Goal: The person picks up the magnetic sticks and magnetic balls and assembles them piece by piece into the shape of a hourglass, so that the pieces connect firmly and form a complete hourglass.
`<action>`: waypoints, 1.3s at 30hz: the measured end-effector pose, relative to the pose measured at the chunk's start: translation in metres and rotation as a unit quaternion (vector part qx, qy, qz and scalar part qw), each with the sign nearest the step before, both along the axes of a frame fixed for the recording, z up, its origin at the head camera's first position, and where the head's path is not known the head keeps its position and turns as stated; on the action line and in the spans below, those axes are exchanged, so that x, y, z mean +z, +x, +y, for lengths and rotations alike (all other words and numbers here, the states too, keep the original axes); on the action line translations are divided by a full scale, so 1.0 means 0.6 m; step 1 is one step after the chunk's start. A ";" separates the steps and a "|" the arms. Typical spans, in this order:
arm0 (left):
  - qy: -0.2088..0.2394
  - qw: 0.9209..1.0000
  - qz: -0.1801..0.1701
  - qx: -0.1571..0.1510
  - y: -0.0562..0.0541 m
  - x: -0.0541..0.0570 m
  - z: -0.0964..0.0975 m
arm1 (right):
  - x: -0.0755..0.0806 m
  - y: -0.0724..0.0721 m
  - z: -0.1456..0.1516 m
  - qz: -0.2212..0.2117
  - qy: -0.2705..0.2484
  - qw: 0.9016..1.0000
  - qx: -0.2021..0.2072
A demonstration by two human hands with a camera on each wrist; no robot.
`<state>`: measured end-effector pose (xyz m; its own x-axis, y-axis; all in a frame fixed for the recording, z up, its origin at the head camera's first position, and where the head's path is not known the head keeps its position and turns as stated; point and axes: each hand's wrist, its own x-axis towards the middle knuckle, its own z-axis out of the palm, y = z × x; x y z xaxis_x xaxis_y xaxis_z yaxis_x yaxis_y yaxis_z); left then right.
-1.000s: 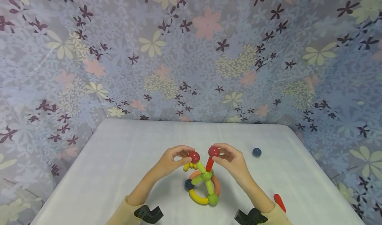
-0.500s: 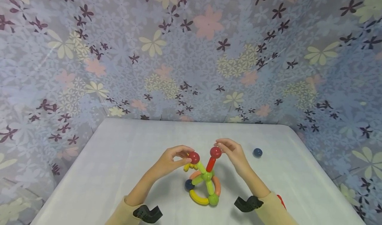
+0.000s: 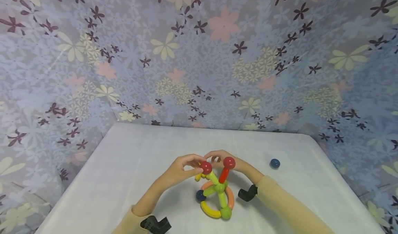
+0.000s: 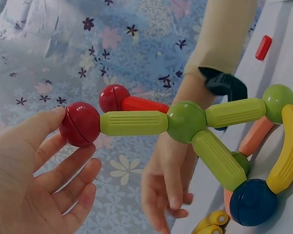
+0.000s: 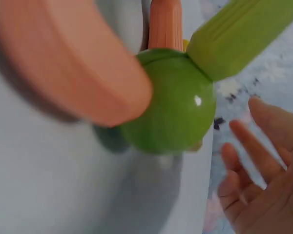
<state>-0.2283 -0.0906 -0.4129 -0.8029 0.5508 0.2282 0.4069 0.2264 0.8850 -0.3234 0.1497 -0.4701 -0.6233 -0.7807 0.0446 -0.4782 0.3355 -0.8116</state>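
Observation:
My left hand [image 3: 181, 168] pinches a red ball [image 4: 81, 124] between thumb and fingers. That ball tips a light green rod [image 4: 134, 123] of a ball-and-rod magnetic construction. A second red ball [image 3: 229, 163] tops a red rod [image 3: 224, 175]; both rods rise from a green ball [image 4: 186, 122]. Below, a ring joins a dark blue ball [image 4: 254, 202], green balls, a yellow curved piece [image 3: 210, 210] and orange curved pieces [image 3: 230, 196]. Behind the raised rods, my right hand [image 4: 168, 170] holds nothing, fingers loosely bent, near several yellow pieces [image 3: 198, 177].
A loose dark blue ball [image 3: 275, 163] lies on the white table [image 3: 149, 140], right of the construction. In the left wrist view a loose red rod [image 4: 263, 48] lies on the table too. A floral curtain [image 3: 199, 54] hangs behind.
My right hand has let go of the red ball on the red rod and moved left behind the construction. The left hand keeps its pinch. The head view has shifted slightly.

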 end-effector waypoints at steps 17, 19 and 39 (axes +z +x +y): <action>0.004 1.000 -0.001 -0.006 -0.001 -0.001 0.004 | -0.028 -0.017 -0.023 -0.028 0.034 0.995 0.093; 0.002 1.000 -0.001 -0.005 -0.001 -0.001 0.004 | -0.026 -0.017 -0.009 -0.053 0.024 0.994 0.093; -0.013 1.000 -0.004 0.017 0.006 0.002 0.006 | -0.031 0.019 0.073 0.044 0.115 0.945 -0.303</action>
